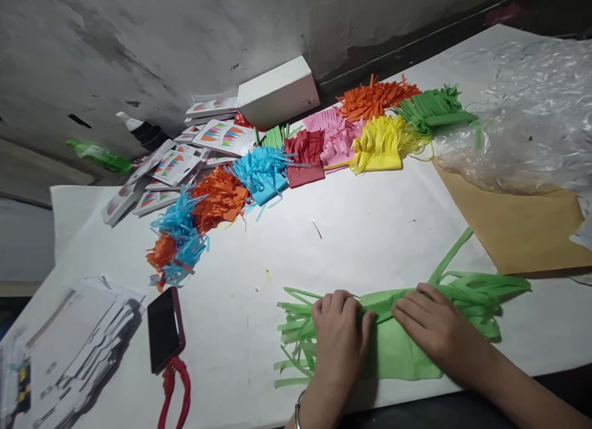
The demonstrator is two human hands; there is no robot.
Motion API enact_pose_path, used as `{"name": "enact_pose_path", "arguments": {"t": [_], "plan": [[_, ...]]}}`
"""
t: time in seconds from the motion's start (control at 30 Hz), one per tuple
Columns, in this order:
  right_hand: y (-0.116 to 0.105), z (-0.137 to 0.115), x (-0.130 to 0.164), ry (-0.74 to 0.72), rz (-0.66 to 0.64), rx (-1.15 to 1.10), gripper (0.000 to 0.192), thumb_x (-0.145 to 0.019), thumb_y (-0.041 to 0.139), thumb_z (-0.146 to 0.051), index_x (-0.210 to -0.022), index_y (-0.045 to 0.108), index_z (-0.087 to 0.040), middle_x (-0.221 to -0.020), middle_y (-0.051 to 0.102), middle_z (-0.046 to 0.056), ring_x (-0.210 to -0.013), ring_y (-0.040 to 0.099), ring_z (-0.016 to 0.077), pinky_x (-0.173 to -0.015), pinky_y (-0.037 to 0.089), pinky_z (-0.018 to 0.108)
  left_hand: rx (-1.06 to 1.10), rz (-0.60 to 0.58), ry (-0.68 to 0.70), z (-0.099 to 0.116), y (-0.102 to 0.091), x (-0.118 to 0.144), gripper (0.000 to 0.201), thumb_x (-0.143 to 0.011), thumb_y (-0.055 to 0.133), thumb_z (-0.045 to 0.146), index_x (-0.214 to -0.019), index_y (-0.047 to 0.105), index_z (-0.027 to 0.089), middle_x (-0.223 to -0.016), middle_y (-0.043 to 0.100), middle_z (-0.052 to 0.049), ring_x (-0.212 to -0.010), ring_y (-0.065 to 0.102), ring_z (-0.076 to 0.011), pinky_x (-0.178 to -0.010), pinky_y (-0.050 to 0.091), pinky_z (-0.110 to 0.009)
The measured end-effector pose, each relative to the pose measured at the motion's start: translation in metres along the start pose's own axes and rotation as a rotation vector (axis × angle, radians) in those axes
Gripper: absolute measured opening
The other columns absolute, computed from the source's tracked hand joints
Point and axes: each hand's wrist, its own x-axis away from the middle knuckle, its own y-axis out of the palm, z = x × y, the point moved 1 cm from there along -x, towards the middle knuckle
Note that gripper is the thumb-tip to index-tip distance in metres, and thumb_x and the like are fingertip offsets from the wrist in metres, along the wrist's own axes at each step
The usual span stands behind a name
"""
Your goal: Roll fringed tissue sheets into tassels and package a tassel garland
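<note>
A light green fringed tissue paper piece (398, 349) lies at the near edge of the white table (370, 232), with cut strips spreading left and right. My left hand (340, 336) presses flat on its left part, fingers curled at the fold. On its middle my right hand (437, 330) rests, fingers pointing left and touching the paper. Neither hand lifts the paper; both hold it down.
An arc of fringed paper bundles runs across the table: orange (219, 198), blue (261, 170), red (305, 155), pink (335, 136), yellow (382, 145), green (432, 108). A dark phone (165, 327) with a red strap lies at left. Printed cards (217, 136), a white box (277, 93), a brown envelope (518, 225) and a clear plastic bag (527, 114) are nearby.
</note>
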Motion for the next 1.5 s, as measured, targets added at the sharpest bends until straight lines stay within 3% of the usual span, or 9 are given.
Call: {"name": "enact_pose_path", "arguments": {"t": [0.1,0.2,0.37,0.5,0.73,0.93,1.17,1.33,1.5], "plan": [[0.002,-0.004,0.000,0.019,0.040,-0.018,0.024,-0.099,0.046,-0.004,-0.099,0.069,-0.010,-0.088,0.068,0.009,-0.087,0.061,0.0223,-0.097,0.041,0.045,0.006,0.102,0.139,0.003,-0.003,0.003,0.020,-0.091,0.071,0.028,-0.110,0.065,0.023,-0.115,0.069,-0.008,-0.106,0.059,-0.0282,-0.106,0.034,-0.056],[0.005,-0.008,-0.002,0.024,0.039,-0.013,0.025,-0.102,0.044,-0.008,-0.103,0.069,-0.012,-0.092,0.070,0.009,-0.088,0.062,0.0227,-0.096,0.040,0.044,0.038,0.108,0.287,0.007,-0.003,0.006,0.013,-0.099,0.057,0.016,-0.098,0.067,0.024,-0.106,0.072,-0.003,-0.105,0.059,-0.0227,-0.114,0.026,-0.052],[0.006,-0.005,0.011,-0.002,0.022,-0.008,0.037,-0.101,0.035,-0.003,-0.103,0.071,-0.010,-0.090,0.072,0.010,-0.089,0.065,0.0227,-0.101,0.042,0.045,0.018,0.033,0.413,0.003,-0.004,0.008,0.020,-0.103,0.050,0.017,-0.095,0.068,0.022,-0.089,0.070,-0.001,-0.091,0.057,-0.0200,-0.103,0.034,-0.044],[-0.002,0.008,0.037,-0.027,0.007,-0.039,0.039,-0.095,0.040,0.004,-0.121,0.068,-0.007,-0.116,0.072,0.015,-0.116,0.063,0.0262,-0.111,0.043,0.049,0.009,-0.093,0.465,-0.006,-0.004,0.011,0.013,-0.103,0.055,0.021,-0.104,0.068,0.022,-0.085,0.071,0.001,-0.084,0.056,-0.0190,-0.097,0.033,-0.043],[-0.005,0.007,0.034,0.214,0.060,-0.038,0.015,-0.099,0.056,-0.009,-0.097,0.068,-0.016,-0.112,0.071,0.012,-0.115,0.063,0.0271,-0.113,0.038,0.055,0.072,-0.075,0.215,0.000,-0.002,0.014,0.011,-0.096,0.063,0.015,-0.088,0.063,0.022,-0.089,0.070,0.001,-0.087,0.056,-0.0204,-0.093,0.032,-0.043],[-0.007,0.000,0.018,0.450,0.067,0.125,0.021,-0.103,0.051,-0.021,-0.086,0.063,-0.018,-0.103,0.067,0.013,-0.103,0.063,0.0318,-0.099,0.039,0.057,0.046,-0.192,-0.001,0.008,0.000,0.005,0.010,-0.091,0.062,0.014,-0.083,0.060,0.020,-0.096,0.064,-0.005,-0.090,0.057,-0.0249,-0.086,0.037,-0.045],[0.006,-0.012,0.013,0.124,0.018,-0.068,0.029,-0.103,0.040,-0.007,-0.100,0.068,-0.013,-0.088,0.068,0.008,-0.090,0.060,0.0236,-0.096,0.038,0.045,0.059,-0.157,0.005,0.007,0.002,0.001,0.009,-0.087,0.069,0.015,-0.084,0.062,0.020,-0.097,0.066,-0.005,-0.090,0.058,-0.0254,-0.086,0.039,-0.047],[0.010,-0.010,0.008,0.157,0.036,-0.138,0.024,-0.104,0.044,-0.008,-0.096,0.066,-0.015,-0.084,0.065,0.005,-0.083,0.057,0.0200,-0.091,0.036,0.042,0.056,0.002,0.256,0.007,0.003,0.007,0.011,-0.090,0.070,0.015,-0.094,0.066,0.024,-0.105,0.069,-0.003,-0.100,0.057,-0.0237,-0.102,0.034,-0.048],[0.016,-0.014,-0.002,0.095,-0.020,-0.086,0.034,-0.105,0.035,-0.009,-0.093,0.065,-0.015,-0.082,0.062,0.005,-0.078,0.053,0.0206,-0.088,0.037,0.042,0.033,-0.032,0.354,0.003,0.007,0.006,0.014,-0.095,0.060,0.007,-0.092,0.064,0.020,-0.098,0.071,-0.002,-0.095,0.057,-0.0212,-0.105,0.033,-0.044]]}}
